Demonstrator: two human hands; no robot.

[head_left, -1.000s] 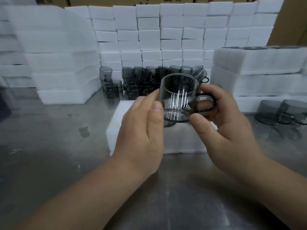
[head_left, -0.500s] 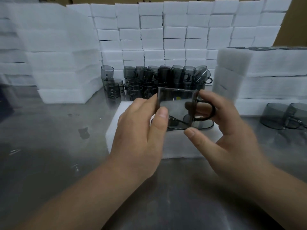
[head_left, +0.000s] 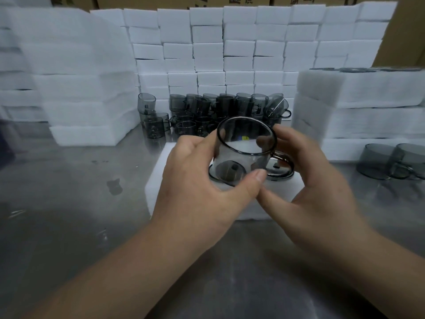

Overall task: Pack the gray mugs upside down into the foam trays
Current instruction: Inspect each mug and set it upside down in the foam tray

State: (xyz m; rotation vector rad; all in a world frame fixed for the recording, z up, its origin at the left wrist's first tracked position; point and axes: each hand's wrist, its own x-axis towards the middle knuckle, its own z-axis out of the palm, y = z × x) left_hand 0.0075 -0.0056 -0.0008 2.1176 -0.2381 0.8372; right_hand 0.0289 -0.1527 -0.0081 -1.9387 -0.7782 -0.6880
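Above foam tray point(head_left: 161, 185), near centre, we hold gray mug point(head_left: 243, 155) clamped between both hands: left hand point(head_left: 202, 187) curled round body, right hand point(head_left: 317, 180) gripping handle side. Risk: slick glass slips while flipping, strikes seated mug point(head_left: 281, 169) just below.
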